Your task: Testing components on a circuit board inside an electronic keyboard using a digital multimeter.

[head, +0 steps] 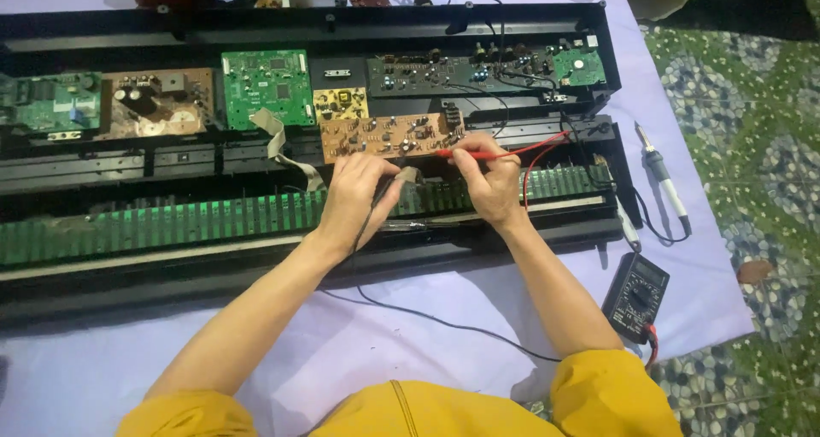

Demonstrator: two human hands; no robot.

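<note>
An opened black electronic keyboard case (530,17) lies across a lilac cloth, its circuit boards bare. My right hand (489,181) grips a red test probe (468,153) whose tip touches the brown circuit board (376,136). My left hand (357,193) pinches a black test probe (383,187) just below that same board; its black lead (427,316) trails toward me. A red lead (538,151) runs off to the right. Both leads go toward a black multimeter (635,295) on the cloth at my right.
A green board (266,85), a small yellow board (340,104), a dark long board (461,71) and a brown transformer board (158,104) fill the case. A green key-contact strip (171,223) runs along the front. A soldering iron (664,177) lies right, by patterned floor (752,129).
</note>
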